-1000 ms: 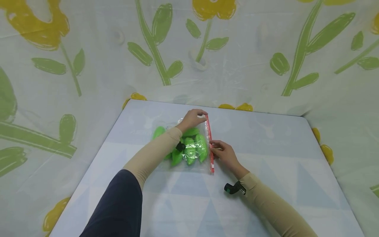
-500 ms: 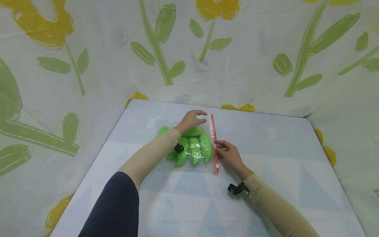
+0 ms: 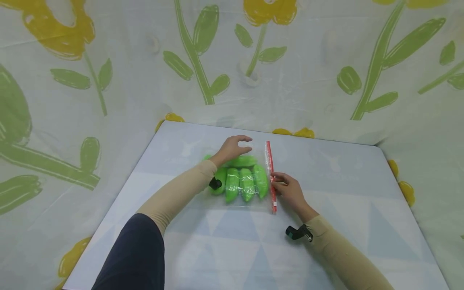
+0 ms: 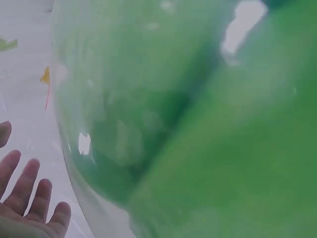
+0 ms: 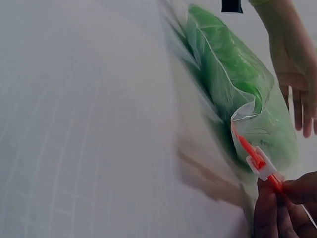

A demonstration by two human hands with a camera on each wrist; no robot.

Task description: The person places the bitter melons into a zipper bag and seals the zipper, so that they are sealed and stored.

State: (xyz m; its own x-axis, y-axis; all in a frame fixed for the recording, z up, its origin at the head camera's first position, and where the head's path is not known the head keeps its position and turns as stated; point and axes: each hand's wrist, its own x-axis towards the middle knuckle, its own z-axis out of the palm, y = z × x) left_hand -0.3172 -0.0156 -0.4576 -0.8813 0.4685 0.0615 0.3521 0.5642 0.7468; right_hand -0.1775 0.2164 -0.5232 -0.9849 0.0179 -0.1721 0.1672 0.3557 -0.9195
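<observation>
A clear zip bag lies on the table, with several long, bright green, plump pieces inside; their kind cannot be told. Along its right side runs a red zip strip, with a small white slider near its close end. My right hand pinches this strip near its middle, thumb against fingers. Over the far part of the bag, my left hand holds nothing, its thumb and fingers apart. In the left wrist view green pieces behind shiny plastic fill most of the picture, with the spread left fingers at lower left.
The white table has a pale blue triangle pattern. A flower-printed curtain hangs behind it and along both sides. Dark wrist cameras sit on both forearms.
My left fingers have come off the far end of the red strip. My right hand has moved right with the strip, drawing the bag and green pieces along.
</observation>
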